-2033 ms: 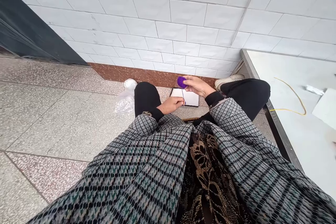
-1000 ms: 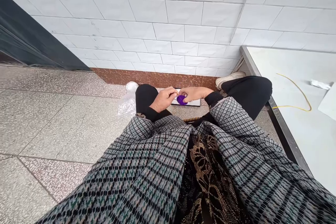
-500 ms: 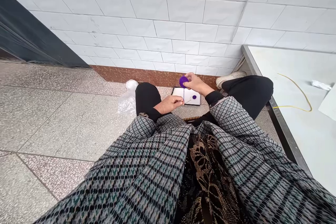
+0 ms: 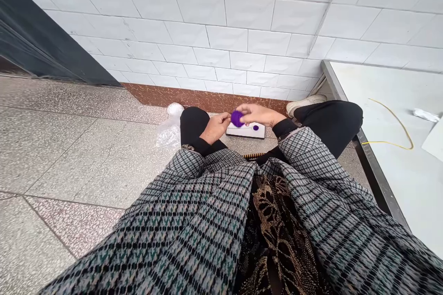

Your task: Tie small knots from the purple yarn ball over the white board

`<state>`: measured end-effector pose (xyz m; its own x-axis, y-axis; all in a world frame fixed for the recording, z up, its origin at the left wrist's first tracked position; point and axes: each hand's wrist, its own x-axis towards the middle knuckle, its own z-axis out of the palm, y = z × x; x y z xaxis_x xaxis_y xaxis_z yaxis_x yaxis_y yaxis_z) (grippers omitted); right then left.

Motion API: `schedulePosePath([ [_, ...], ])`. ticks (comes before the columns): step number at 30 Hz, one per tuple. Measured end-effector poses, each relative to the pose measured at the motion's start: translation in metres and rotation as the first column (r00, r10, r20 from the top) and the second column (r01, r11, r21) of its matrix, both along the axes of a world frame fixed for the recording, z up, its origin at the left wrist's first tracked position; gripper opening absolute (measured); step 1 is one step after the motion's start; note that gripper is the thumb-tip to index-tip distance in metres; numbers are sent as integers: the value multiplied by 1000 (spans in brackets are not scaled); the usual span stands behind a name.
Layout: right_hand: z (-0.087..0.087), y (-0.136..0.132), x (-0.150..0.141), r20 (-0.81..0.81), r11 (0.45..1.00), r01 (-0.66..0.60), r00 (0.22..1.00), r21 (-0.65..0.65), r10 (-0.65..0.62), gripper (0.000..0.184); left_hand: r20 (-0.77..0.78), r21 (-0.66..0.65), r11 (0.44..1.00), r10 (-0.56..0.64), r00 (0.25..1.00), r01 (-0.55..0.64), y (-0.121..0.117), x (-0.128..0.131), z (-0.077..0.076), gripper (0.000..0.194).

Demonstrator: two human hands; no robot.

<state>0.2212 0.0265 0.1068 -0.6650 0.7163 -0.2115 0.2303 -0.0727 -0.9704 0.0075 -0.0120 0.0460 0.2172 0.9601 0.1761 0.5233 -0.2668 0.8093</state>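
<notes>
A ball of purple yarn point(image 4: 236, 119) is held between the fingertips of my right hand point(image 4: 262, 114), whose fingers are slightly blurred. Close against the ball's left side, my left hand point(image 4: 216, 128) pinches with thumb and forefinger; the yarn strand in that pinch is too fine to make out clearly now. Below both hands lies a white board point(image 4: 242, 132) with a dark edge, partly covered by the ball and fingers. On its right half is a small, dark purple round patch point(image 4: 255, 127), with a thin line running left from it.
A clear plastic bag point(image 4: 168, 132) with a white ball point(image 4: 175, 109) at its top lies left of my knee. On the right, a white table point(image 4: 387, 83) carries a yellow cord point(image 4: 398, 120) and a crumpled white wrapper point(image 4: 425, 115). The tiled wall point(image 4: 228, 37) stands ahead.
My left hand has risen from below the ball to its left side. The ball and my right hand have come down slightly, and the taut strand between the hands no longer shows.
</notes>
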Motion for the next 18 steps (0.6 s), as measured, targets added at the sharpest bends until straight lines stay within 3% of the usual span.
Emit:
schedulePosePath([
  [2,2,3,0,-150,969,215,961,-119,-232,20,7,-81,996,-43,999,43,-2,3,-4,22],
  [4,1,7,-1,-147,920,358,913,-160,-381,13,-22,-116,977,-184,983,181,-5,7,-4,25],
  [7,-6,11,-5,73,888,457,885,57,-460,18,-94,-122,910,-407,909,395,-10,11,2,28],
  [9,-11,10,-6,243,872,396,850,288,-467,27,-135,-73,905,-425,895,419,-11,10,8,27],
  [11,-12,8,-6,377,887,233,840,399,-391,32,-150,28,937,-340,928,348,-9,5,12,24],
  [14,-7,1,-4,493,943,-96,866,319,-78,33,-130,161,969,-170,977,190,-3,-5,14,22],
  [16,-1,-2,-2,432,944,-257,890,206,148,33,-119,189,975,-92,989,113,2,-9,11,21],
  [18,3,-3,-1,230,963,-251,947,99,223,33,-101,160,986,-28,995,44,4,-10,5,19],
])
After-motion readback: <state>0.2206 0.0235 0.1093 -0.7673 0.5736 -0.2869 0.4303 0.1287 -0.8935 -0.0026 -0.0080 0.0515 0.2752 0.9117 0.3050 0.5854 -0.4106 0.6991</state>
